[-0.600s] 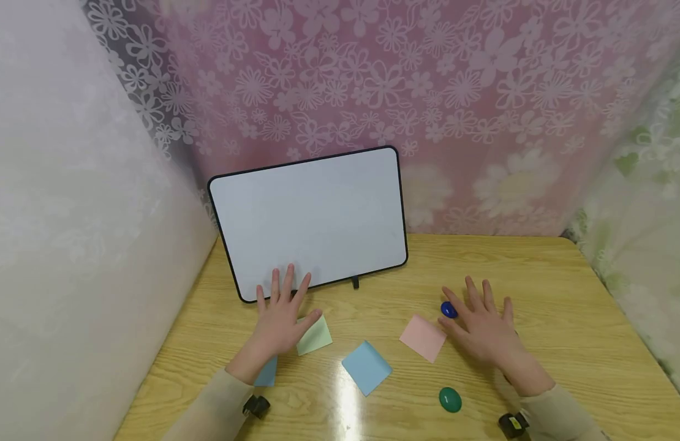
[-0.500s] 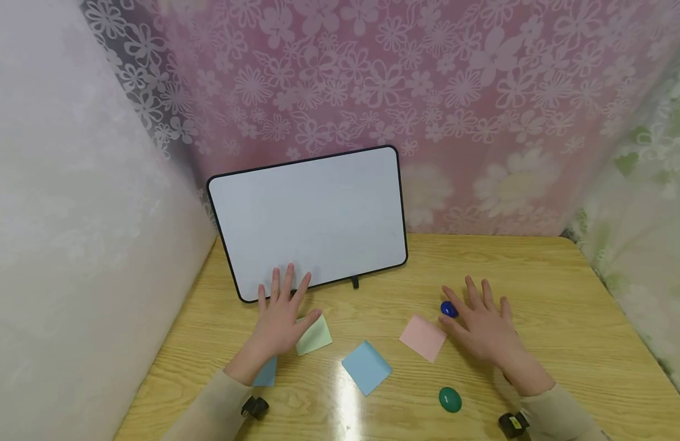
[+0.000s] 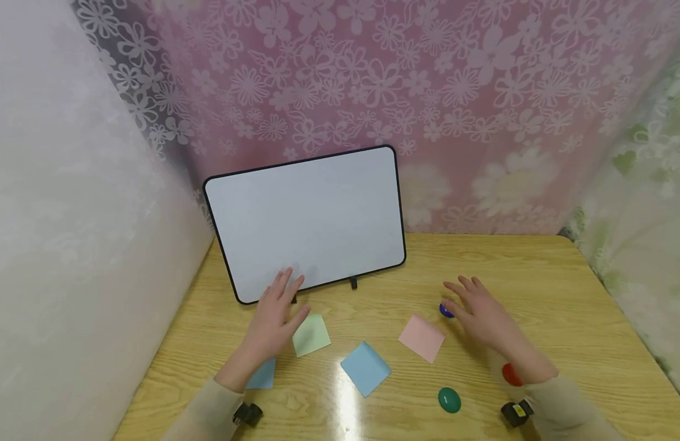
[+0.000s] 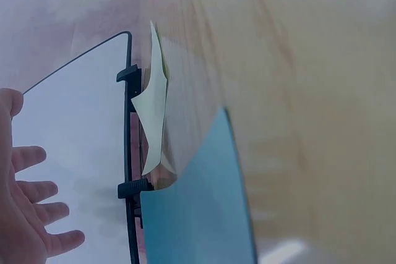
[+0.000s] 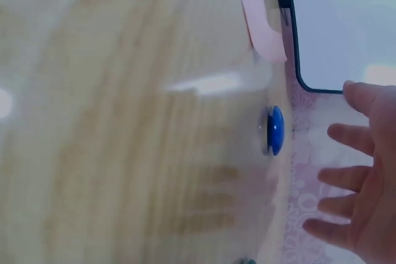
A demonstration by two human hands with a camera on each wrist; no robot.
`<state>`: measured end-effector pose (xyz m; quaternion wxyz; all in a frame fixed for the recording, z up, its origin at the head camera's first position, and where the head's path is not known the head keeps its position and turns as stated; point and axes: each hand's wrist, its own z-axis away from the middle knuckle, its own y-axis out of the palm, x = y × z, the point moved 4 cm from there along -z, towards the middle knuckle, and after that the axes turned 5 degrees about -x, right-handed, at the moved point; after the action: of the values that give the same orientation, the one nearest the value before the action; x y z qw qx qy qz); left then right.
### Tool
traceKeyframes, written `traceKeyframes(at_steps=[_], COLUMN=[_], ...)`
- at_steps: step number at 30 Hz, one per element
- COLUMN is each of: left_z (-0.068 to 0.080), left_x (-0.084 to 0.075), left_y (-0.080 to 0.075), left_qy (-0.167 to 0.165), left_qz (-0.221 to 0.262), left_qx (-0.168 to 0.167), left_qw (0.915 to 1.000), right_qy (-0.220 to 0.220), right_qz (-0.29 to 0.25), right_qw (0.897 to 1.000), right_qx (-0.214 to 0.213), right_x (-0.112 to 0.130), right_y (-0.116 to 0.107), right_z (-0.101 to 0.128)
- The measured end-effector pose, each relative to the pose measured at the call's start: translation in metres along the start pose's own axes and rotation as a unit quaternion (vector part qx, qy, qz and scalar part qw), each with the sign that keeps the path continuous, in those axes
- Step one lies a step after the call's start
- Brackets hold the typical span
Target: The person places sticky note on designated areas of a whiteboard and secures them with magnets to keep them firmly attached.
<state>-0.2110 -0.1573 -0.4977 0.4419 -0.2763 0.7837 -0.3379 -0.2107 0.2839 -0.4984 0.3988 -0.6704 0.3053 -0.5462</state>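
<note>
My left hand (image 3: 269, 321) hovers, holding nothing, in front of the whiteboard's lower left corner. Its fingers are extended and overlap part of the black-framed whiteboard (image 3: 312, 214) in the head view. Beside its thumb lies a pale green sticky note (image 3: 311, 337), and a blue sticky note (image 3: 263, 375) is partly hidden under the wrist. My right hand (image 3: 483, 318) is also raised above the table with relaxed fingers and nothing in it. Near its thumb sits a shiny blue round magnet-like piece (image 3: 445, 312), which the right wrist view shows apart from the fingers.
Another blue sticky note (image 3: 366, 369) and a pink one (image 3: 422, 339) lie mid-table. A green round piece (image 3: 449, 400) is near the front; a red one (image 3: 512, 375) is partly covered by the right wrist. Floral curtains (image 3: 505, 122) stand behind the wooden table (image 3: 538, 269).
Both hands have turned on their sides a little, with their fingers drawn closer together. The red piece beside the right wrist has come into view. Notes and board stay in place.
</note>
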Motion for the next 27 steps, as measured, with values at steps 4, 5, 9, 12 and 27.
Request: traceKeyframes(at_steps=[4, 5, 9, 12, 27], left_z=[-0.001, -0.002, -0.001, -0.001, 0.007], left_x=[-0.001, -0.001, 0.001, 0.004, 0.026], left_y=[-0.006, -0.007, -0.014, -0.019, -0.040], left_qy=[0.002, 0.000, -0.019, -0.021, -0.113], left_qz=[0.037, 0.050, 0.089, 0.105, 0.237], left_qx=[-0.028, -0.034, -0.053, -0.079, -0.213], left_qw=[0.9989, 0.9982, 0.9945, 0.9911, 0.9410], right_qy=[0.013, 0.014, 0.022, 0.024, 0.010], right_qz=[-0.064, -0.075, -0.102, -0.114, -0.129], right_qw=[0.998, 0.997, 0.995, 0.993, 0.991], right_qx=[0.001, 0.001, 0.006, 0.011, 0.010], right_x=[-0.001, -0.002, -0.003, -0.003, 0.001], right_y=[-0.009, -0.011, -0.019, -0.021, -0.017], right_z=[-0.002, -0.002, -0.002, -0.003, -0.026])
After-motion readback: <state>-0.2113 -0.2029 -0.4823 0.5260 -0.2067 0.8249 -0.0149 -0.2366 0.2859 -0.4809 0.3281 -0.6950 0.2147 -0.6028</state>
